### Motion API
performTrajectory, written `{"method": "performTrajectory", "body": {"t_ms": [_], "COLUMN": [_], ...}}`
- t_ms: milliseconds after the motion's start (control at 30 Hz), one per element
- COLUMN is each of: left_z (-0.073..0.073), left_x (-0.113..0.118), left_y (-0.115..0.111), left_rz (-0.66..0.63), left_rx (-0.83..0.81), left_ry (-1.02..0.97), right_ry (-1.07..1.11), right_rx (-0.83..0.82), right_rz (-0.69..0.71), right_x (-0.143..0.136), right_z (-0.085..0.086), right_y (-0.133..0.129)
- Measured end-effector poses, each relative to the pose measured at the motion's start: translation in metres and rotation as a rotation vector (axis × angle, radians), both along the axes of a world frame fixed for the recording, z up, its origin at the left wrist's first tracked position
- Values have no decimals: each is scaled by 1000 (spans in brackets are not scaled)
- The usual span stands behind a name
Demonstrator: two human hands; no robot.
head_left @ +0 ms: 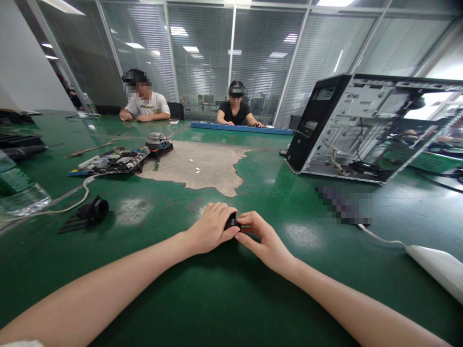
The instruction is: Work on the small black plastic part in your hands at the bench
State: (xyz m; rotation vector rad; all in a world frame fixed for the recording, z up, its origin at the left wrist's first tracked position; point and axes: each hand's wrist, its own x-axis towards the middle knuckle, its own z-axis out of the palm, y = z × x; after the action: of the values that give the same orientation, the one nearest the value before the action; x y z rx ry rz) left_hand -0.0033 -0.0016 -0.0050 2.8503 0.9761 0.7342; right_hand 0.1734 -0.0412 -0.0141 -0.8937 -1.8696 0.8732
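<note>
Black part (232, 221): small, greyish patch showing
Left hand (211, 227): I'm gripping the part
Right hand (266, 241): fingertips pinching its edge
Hidden: most of its outline, behind my fingers

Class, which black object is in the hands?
The small piece between left hand and right hand; the slatted part and computer case sit apart, untouched.

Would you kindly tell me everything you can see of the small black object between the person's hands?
This small black object, apparently hard plastic, bears a paler patch on its visible face. The left hand holds it, mostly covering it, and the fingertips of the right hand are at its right end. Its full shape and any contact with the green tabletop are hidden.
</note>
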Motion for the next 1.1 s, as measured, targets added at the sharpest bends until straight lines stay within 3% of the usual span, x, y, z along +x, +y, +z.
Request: {"method": "performTrajectory", "body": {"t_ms": [200,433,733,967,1100], "left_z": [-2,-2,-1,-2,-1], "left_x": [1,1,1,1,2], "left_y": [1,1,0,1,0], "left_rz": [12,10,20,8,15], "left_rx": [5,5,10,2,-1], "left_ry": [-5,-4,0,-6,-5], "right_ry": [16,-80,-12,-116,-71], "right_rx": [-146,59,-76,67,38], "right_rz": [-13,-4,-12,17,-5], "right_x": [-1,2,0,3,0], "right_z": [1,2,0,4,4], "right_y": [2,-1,3,-1,0]}}
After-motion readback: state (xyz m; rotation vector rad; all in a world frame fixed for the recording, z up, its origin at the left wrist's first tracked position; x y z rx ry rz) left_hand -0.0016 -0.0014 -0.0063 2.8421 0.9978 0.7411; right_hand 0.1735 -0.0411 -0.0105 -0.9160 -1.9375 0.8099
